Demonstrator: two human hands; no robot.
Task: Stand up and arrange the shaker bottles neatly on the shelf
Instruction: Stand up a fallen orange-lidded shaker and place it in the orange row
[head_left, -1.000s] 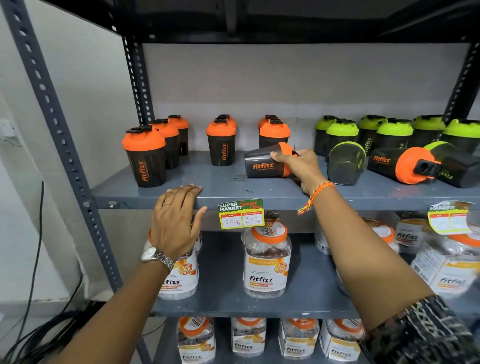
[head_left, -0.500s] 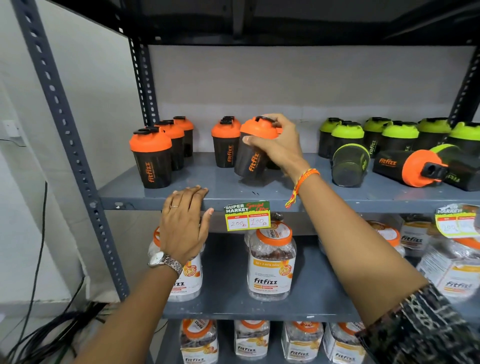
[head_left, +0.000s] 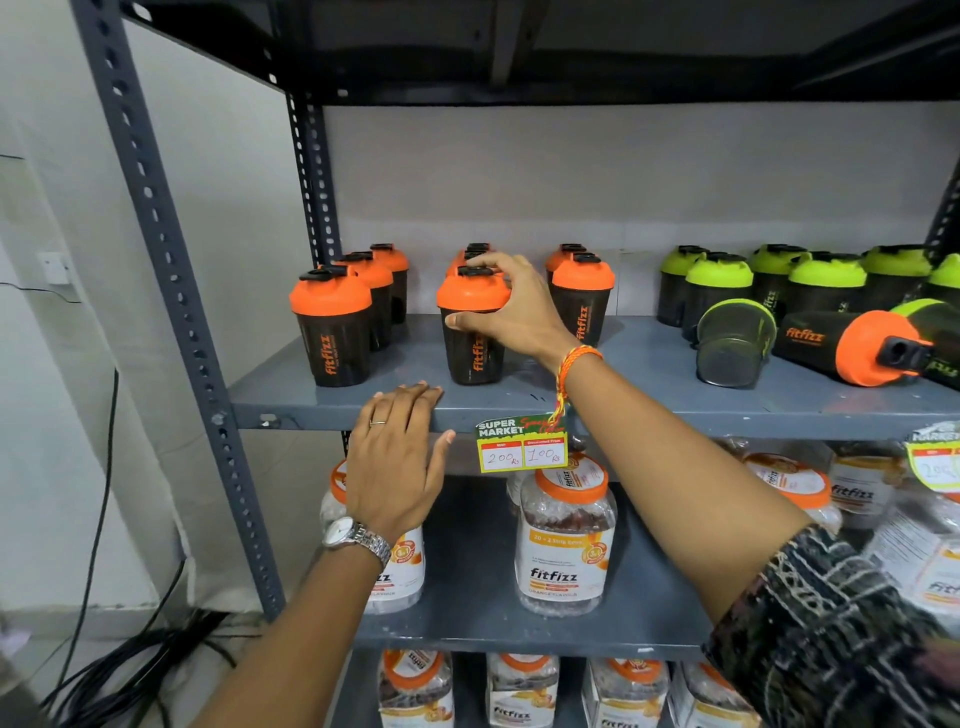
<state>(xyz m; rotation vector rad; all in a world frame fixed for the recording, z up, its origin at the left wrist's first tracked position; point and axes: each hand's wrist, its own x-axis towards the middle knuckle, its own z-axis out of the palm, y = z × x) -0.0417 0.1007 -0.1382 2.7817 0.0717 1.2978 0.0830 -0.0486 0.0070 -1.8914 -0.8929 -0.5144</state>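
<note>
My right hand (head_left: 511, 309) grips an orange-lidded black shaker bottle (head_left: 470, 332) by its lid; the bottle stands upright at the front of the grey shelf (head_left: 649, 410), in the middle orange row. My left hand (head_left: 397, 460) rests flat on the shelf's front edge, fingers apart, holding nothing. Rows of upright orange-lidded shakers (head_left: 332, 327) stand left and right (head_left: 582, 296) of it. Green-lidded shakers (head_left: 719, 286) stand upright at the right. Three shakers lie on their sides at the right: a green one (head_left: 732, 343), an orange one (head_left: 852, 345) and a partly hidden green one (head_left: 935, 338).
A slotted steel upright (head_left: 171, 291) frames the shelf on the left. A price tag (head_left: 522, 447) hangs from the front edge. Jars with orange lids (head_left: 563, 540) fill the shelves below. Black cables (head_left: 130, 670) lie on the floor at the left.
My right hand lifted the orange shaker that lay on its side, turned it upright and set it down at the front of the middle row. The left hand stayed on the edge.
</note>
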